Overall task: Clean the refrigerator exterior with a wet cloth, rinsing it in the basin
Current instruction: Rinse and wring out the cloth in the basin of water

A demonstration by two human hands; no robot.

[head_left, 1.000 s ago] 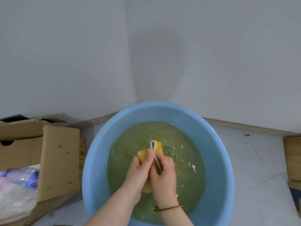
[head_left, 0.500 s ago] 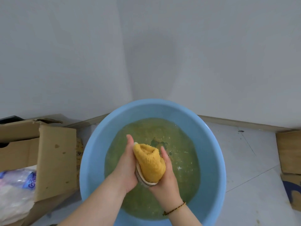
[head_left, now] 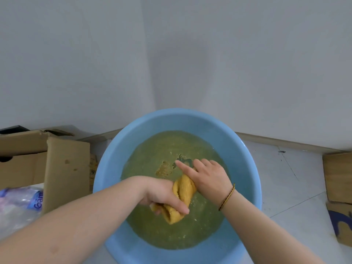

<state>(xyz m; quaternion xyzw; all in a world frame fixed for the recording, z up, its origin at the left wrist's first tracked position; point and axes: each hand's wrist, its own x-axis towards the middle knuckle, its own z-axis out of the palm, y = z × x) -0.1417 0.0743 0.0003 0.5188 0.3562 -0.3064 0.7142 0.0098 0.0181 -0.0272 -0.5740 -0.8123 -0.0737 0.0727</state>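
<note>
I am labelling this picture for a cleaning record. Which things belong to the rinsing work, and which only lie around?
In use: yellow cloth, gripped by left hand and right hand; blue basin; murky water.
Lying about: open cardboard box; plastic bag; cardboard boxes at right.

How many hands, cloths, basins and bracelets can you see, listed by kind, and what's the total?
hands: 2, the left hand and the right hand
cloth: 1
basin: 1
bracelet: 1
Total: 5

Left, a cardboard box (head_left: 66,168) crowds the basin (head_left: 114,159), perhaps touching; right, floor (head_left: 295,178).
</note>
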